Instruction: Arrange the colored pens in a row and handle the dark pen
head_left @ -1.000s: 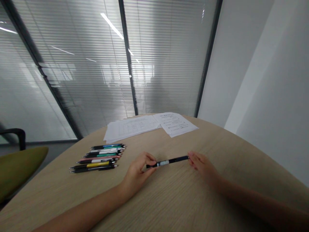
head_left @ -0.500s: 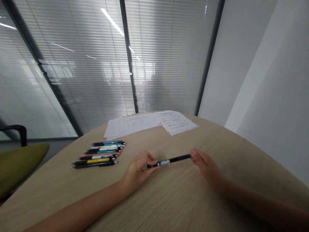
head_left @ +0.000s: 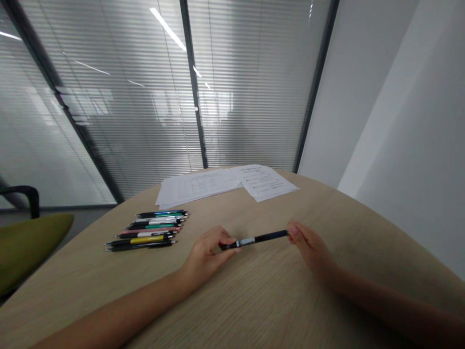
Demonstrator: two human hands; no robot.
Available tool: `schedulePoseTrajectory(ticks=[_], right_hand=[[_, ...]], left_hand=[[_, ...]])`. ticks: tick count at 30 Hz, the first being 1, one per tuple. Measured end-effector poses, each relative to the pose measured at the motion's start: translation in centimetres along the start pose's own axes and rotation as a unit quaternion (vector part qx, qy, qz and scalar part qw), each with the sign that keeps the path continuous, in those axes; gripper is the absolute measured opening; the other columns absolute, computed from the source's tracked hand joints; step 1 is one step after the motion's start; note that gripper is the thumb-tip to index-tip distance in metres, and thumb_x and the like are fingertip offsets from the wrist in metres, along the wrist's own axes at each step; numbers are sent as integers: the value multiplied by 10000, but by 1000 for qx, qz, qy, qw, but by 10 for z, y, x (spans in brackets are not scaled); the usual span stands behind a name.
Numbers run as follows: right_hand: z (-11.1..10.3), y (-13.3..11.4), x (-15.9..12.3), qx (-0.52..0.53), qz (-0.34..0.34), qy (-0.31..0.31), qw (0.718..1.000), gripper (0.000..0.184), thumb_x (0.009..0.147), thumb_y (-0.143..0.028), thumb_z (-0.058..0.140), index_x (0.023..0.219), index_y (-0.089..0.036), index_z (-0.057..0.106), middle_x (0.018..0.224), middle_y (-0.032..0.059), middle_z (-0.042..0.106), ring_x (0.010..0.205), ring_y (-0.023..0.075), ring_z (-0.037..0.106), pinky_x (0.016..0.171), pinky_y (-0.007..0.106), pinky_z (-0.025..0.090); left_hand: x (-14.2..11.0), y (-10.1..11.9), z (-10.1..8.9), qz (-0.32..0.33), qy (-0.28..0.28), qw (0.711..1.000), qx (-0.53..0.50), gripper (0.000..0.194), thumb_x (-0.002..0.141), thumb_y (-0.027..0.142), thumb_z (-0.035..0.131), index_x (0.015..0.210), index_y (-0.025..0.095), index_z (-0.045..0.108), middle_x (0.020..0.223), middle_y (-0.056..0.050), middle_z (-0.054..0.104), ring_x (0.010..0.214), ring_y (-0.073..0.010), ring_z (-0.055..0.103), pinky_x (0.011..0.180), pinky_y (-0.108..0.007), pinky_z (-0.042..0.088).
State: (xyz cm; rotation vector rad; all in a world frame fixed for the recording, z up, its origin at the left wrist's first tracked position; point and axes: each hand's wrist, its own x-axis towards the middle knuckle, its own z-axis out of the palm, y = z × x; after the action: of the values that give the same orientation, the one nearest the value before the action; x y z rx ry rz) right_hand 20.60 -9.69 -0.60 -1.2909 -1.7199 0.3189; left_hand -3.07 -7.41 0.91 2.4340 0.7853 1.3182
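Barely shifted from a second ago, a dark pen (head_left: 256, 238) stays pinched at both ends just above the pale wooden table (head_left: 276, 300), the left hand (head_left: 207, 252) closing thumb and fingertips on the end at nine o'clock, the right hand (head_left: 308, 245) gripping the end at three o'clock. The pen now tilts a little more, its right end lifted slightly, while both hands have crept a touch away from the wearer; the work, by the look of it, remains a two-handed hold with nothing yet pulled apart or set down. At about ten o'clock from the left hand lies a row of coloured pens (head_left: 147, 231), well apart and unmoved, and at twelve o'clock printed sheets (head_left: 225, 184) sit near the far edge. The pen's white band is blurred and unreadable, its tips are hidden inside the fingers, and the olive chair (head_left: 25, 242) is cut off at the left.
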Motion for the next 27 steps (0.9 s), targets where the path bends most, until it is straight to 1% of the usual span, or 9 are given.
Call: schedulePoseTrajectory(ticks=[4,10,14,17,19,20,22,24,27], right_hand=[[-1,-5,-2,1,-12,15,1000,321,843,-369,230,575,-221,328,528,-25,382,498,126,409,491,235,335],[-1,-5,-2,-11,-3,14,1000,319,845,-358,223,573,-222,321,532,-22,377,504,131,397,500,244,332],[2,-2,-2,-9,11,1,1000,304,843,-366,234,596,-219,331,555,-20,385,528,132,411,517,248,337],[3,-2,-1,-12,10,-15,1000,285,833,-366,253,600,-219,326,562,-22,384,535,131,413,521,249,334],[3,-3,0,-17,1,-25,1000,271,826,-354,269,600,-219,331,567,-22,381,538,130,408,526,251,334],[4,-3,1,-17,-4,-28,999,262,821,-348,279,602,-217,342,571,-20,383,541,130,408,530,252,336],[5,-3,3,-11,-14,-33,999,237,807,-337,309,617,-214,377,588,-14,402,557,132,418,543,255,347],[6,-1,5,-1,-10,-42,999,206,792,-329,343,646,-207,423,616,-2,437,581,136,438,558,260,361],[8,3,6,8,19,-59,998,156,775,-313,393,729,-199,489,668,12,487,603,138,462,572,265,378]], left_hand=[[1,-1,0,-42,-18,999,-13,119,703,253,601,651,148,581,626,-27,601,579,-121,548,547,-222,425],[7,3,-2,-148,-68,987,-5,181,694,323,556,645,155,606,612,-27,603,572,-135,533,545,-226,396],[11,5,-3,-201,-96,975,1,292,717,361,476,526,158,564,520,-1,545,525,-121,486,530,-217,353],[13,1,-2,-267,-116,956,-43,393,749,401,403,460,160,516,434,24,474,445,-98,420,486,-209,314],[14,-4,-1,-332,-121,931,-98,423,757,438,380,472,159,518,407,31,463,408,-90,392,457,-205,297],[14,-6,0,-358,-118,918,-126,428,756,451,380,482,156,525,404,31,469,402,-88,391,451,-203,296],[15,-8,1,-392,-97,899,-170,407,743,460,408,522,149,550,408,33,482,402,-85,394,446,-198,297],[17,-8,1,-408,-66,889,-197,348,723,442,454,607,141,584,419,41,488,406,-80,395,446,-191,296],[20,-6,-1,-424,-31,878,-220,292,710,406,492,745,134,594,413,59,474,392,-72,378,432,-185,283]])
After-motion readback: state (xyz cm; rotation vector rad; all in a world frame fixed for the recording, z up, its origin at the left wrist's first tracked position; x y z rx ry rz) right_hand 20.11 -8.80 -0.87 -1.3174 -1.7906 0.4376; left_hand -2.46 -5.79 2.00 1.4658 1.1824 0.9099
